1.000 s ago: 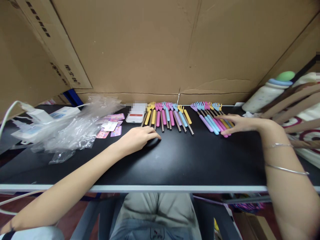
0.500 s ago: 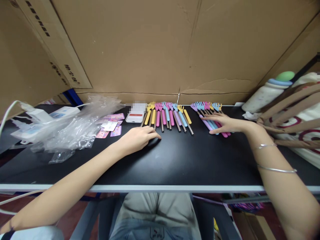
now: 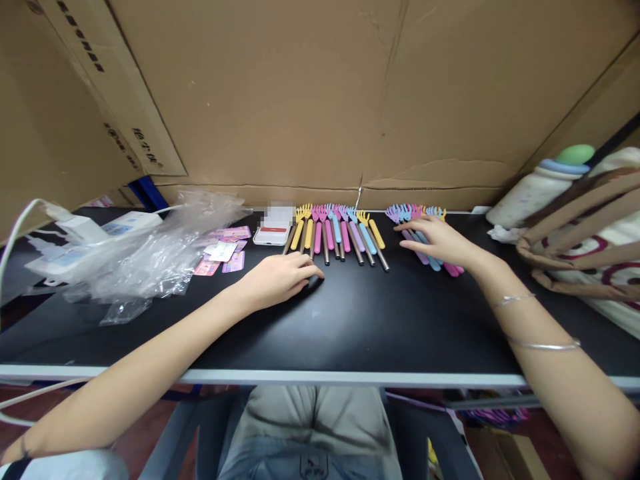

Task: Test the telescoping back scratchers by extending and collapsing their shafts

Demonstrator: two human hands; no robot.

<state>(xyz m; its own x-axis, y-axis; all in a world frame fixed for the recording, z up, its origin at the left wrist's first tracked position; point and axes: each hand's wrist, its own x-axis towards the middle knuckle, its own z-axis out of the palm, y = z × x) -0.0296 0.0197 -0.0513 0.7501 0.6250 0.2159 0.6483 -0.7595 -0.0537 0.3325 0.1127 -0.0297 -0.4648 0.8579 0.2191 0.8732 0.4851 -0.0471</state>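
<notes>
The spread right hand has been moved left over back scratchers by the worktop's rear edge, bringing the purple handle within reach; the left hand is loosely parted.

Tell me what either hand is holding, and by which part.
Nothing appears held: the right hand spreads over the right-hand claw-headed sticks without a visible grip; the left hand rests on the black tabletop with nothing visible in it.
</notes>
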